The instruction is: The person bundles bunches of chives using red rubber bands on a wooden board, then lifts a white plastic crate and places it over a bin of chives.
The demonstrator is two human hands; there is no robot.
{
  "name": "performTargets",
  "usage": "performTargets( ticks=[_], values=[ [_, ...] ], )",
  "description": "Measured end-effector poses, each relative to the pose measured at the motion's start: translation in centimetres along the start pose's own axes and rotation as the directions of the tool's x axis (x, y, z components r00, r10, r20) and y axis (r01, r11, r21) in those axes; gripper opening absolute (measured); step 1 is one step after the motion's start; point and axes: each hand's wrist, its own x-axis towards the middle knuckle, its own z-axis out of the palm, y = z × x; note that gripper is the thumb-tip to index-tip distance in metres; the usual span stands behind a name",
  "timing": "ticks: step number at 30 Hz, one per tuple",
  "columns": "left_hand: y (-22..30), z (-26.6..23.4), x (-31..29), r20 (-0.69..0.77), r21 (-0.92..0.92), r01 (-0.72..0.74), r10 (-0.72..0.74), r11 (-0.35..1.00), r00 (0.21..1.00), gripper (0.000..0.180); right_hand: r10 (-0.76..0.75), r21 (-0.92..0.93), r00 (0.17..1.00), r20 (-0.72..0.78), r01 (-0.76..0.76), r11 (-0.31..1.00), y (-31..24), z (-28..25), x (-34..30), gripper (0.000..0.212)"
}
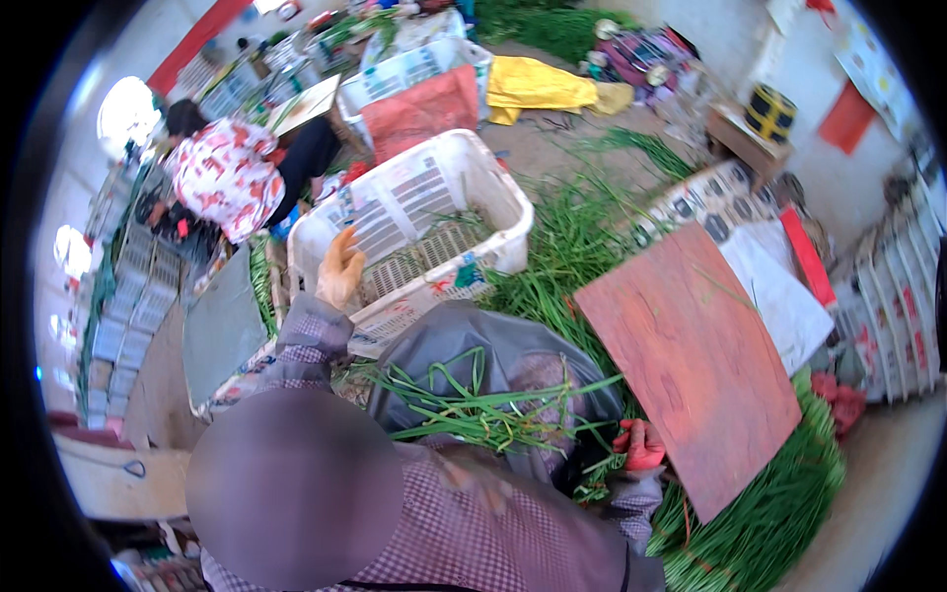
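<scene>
My left hand, in a tan-orange glove, reaches over the near left rim of a white plastic crate, its fingers apart and holding nothing. A few green scraps lie on the crate's slotted floor. Loose long green chives lie across the grey apron on my lap. At the right side of my lap, my right hand wears a red glove. Its fingers are curled in beside some green stalks, and what they hold is hidden. Close to it is the edge of a reddish wooden board.
A large heap of chives lies under and beside the board, with more chives right of the crate. A person in a red-and-white top bends at the left. A yellow sack and stacked crates stand around.
</scene>
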Motion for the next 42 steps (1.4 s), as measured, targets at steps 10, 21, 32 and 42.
performTargets(
  ticks=[10, 21, 32, 42],
  values=[
    [-29.3, -15.8, -10.5, -0.432, 0.371, 0.672, -0.521, 0.641, 0.736, 0.063, -0.276, -0.108, 0.799, 0.534, 0.388, 0.915, -11.3, 20.8, 14.8, 0.044],
    [-33.6, -15.7, -2.4, -0.3, 0.35, 0.692, -0.625, 0.631, 0.721, 0.047, 0.195, -0.879, 0.921, 0.337, 0.234, 0.416, -8.4, 37.1, 35.1, 0.092],
    [-33.0, -16.5, 3.3, -0.253, 0.072, 0.831, -0.796, 0.551, 0.55, 0.032, 0.189, -0.895, 0.912, 0.365, 0.287, 0.342, -10.2, 45.7, 40.5, 0.073],
    [-33.7, -14.8, 2.9, -0.241, -0.439, 0.661, -0.789, 0.608, 0.565, 0.015, -0.024, -0.637, 0.979, 0.203, 0.151, 0.756, -5.6, 39.8, 44.4, 0.06]
  ],
)
